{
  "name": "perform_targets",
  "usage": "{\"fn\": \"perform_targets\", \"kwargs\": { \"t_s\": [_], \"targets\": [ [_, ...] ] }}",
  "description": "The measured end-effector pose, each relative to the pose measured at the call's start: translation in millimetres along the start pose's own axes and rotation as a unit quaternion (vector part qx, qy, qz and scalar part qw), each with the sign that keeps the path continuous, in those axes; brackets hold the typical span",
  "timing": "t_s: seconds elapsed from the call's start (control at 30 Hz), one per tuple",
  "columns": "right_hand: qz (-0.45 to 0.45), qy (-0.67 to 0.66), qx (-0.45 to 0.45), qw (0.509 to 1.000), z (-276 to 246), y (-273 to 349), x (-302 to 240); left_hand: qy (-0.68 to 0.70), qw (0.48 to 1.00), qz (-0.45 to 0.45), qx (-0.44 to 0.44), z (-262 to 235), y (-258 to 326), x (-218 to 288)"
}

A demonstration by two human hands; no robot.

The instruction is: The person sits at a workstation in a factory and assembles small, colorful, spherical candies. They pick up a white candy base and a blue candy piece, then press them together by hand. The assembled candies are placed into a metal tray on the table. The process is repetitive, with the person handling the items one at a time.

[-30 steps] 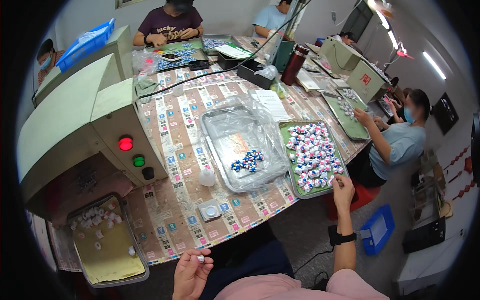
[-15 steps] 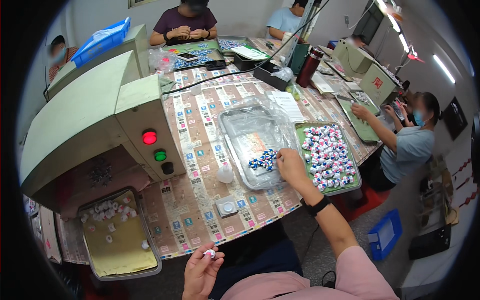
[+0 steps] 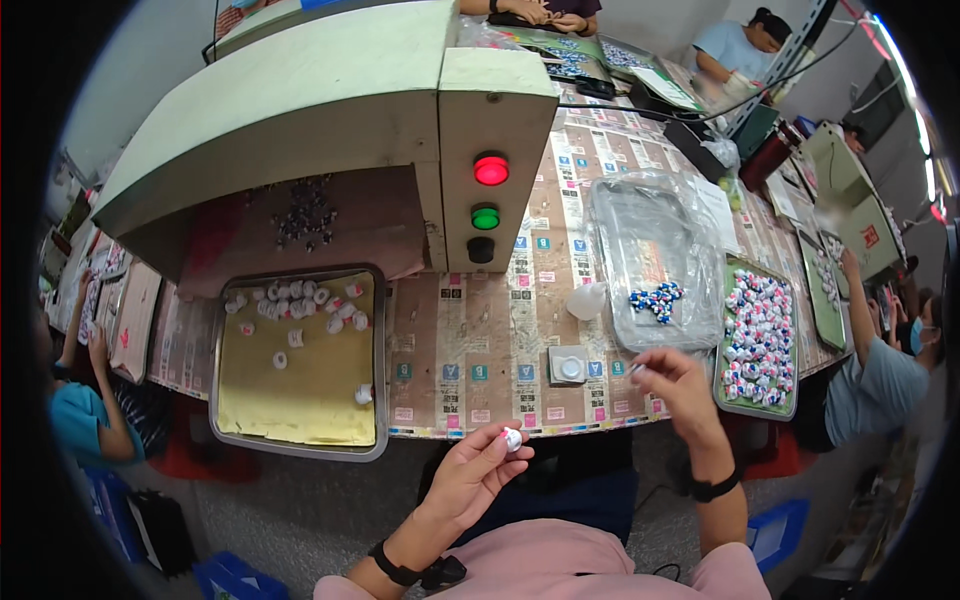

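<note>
Near the table's front edge, my left hand [image 3: 478,470] pinches a small white round piece [image 3: 513,440] with a pink patch between thumb and fingers. My right hand [image 3: 682,393] is held above the table edge, thumb and fingertips pressed together. Whatever tiny thing sits at those fingertips is too small to make out. Just beyond it, a metal tray [image 3: 625,335] lined with clear plastic holds a pile of small blue, white and yellow pieces [image 3: 656,301]. A green-lined tray to the right is filled with white, blue and pink pieces [image 3: 757,340].
Left stands a pale machine [image 3: 290,110] with red and green lights. Below its opening, a tray [image 3: 290,400] with yellow lining holds white ring-like pieces. A small white bottle [image 3: 586,300] and a square holder [image 3: 568,367] stand between. Co-workers sit around.
My right hand has left the small blue pieces and come back toward the table edge, closer to my left hand. My left hand still holds the white piece. The view has swung left.
</note>
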State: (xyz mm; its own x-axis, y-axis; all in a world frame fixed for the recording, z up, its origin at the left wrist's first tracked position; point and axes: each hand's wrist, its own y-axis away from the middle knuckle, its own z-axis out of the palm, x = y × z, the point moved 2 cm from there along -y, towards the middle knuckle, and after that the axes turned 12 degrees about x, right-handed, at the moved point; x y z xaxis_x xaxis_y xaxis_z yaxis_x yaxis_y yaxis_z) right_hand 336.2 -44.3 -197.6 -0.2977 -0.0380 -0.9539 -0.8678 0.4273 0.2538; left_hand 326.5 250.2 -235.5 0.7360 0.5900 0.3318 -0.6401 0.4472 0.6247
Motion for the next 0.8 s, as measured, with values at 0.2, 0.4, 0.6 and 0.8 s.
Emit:
{"fn": "perform_targets", "kwargs": {
  "t_s": [0.2,0.4,0.6,0.8],
  "targets": [
    [-0.054,0.060,-0.007,0.997,40.8,17.0,1.1,0.001,1.000,0.000,-0.014,2.9,-2.6,-4.8],
    [-0.285,0.207,0.036,0.935,67.1,9.1,-12.9,0.012,1.000,0.005,-0.015,1.5,0.0,-4.4],
    [-0.370,0.305,0.039,0.877,79.3,1.8,-9.6,0.011,1.000,-0.003,-0.019,-1.1,1.9,-3.6],
    [-0.351,0.281,0.048,0.892,75.4,1.6,-8.4,0.002,1.000,0.007,-0.012,-1.4,1.3,-4.1]
  ]
}}
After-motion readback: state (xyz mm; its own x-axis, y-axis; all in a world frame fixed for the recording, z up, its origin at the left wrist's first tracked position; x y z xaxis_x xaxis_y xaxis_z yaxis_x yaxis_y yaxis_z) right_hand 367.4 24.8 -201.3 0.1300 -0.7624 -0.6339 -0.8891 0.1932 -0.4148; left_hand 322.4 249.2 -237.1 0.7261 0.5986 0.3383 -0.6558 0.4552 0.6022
